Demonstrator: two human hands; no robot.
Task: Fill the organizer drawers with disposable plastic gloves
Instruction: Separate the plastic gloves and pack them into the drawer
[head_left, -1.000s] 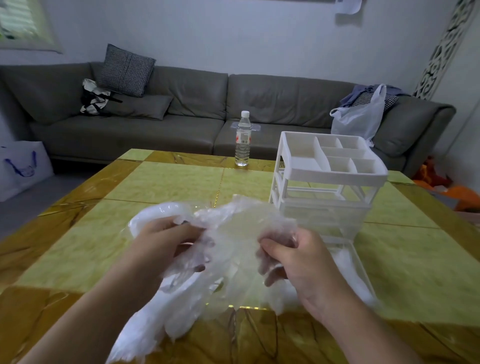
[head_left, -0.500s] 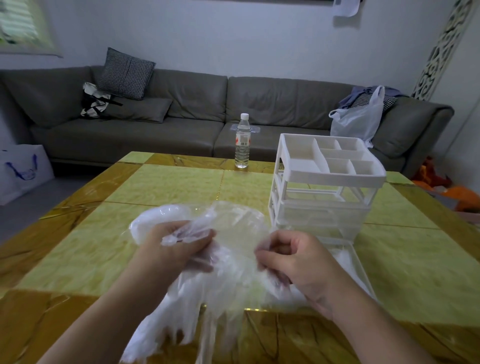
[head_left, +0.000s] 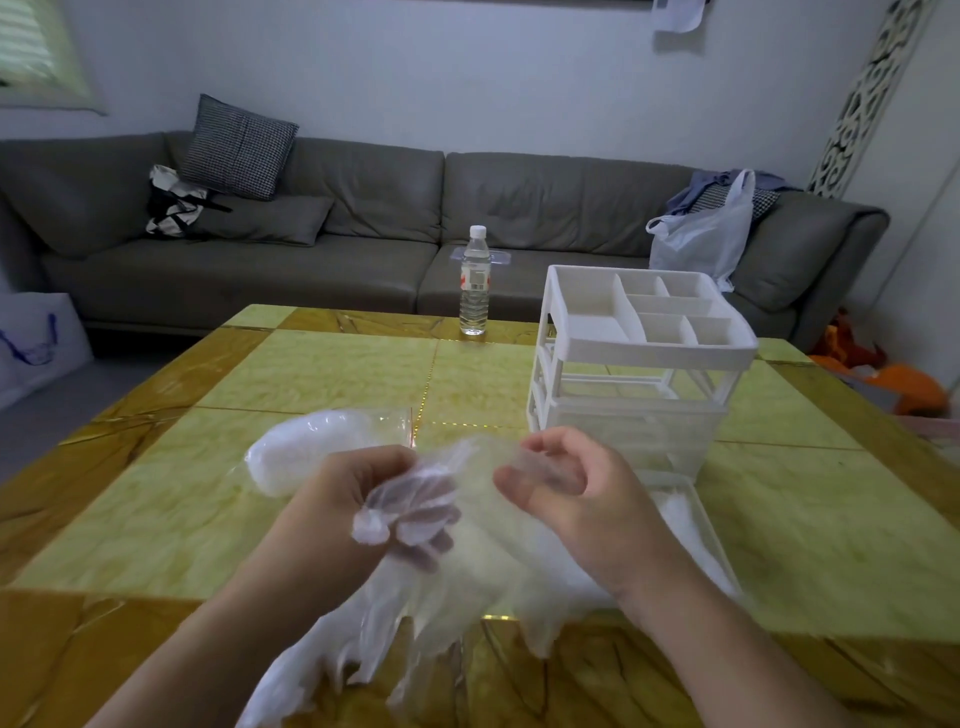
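Thin clear disposable gloves hang in a loose bunch between both hands above the near part of the yellow table. My left hand grips a crumpled part of them. My right hand pinches the film's upper edge. A clear bag of more gloves lies just behind my left hand. The white organizer stands to the right, its top tray divided into compartments. A clear drawer is pulled out in front of it, with white gloves inside, partly hidden by my right arm.
A water bottle stands at the table's far edge. Behind it runs a grey sofa with a checked cushion and a white plastic bag. Orange items lie on the floor at right.
Both hands have pulled apart slightly, spreading the glove film between them. The bunch hangs lower toward the table's near edge, and the bag behind my left hand shows more.
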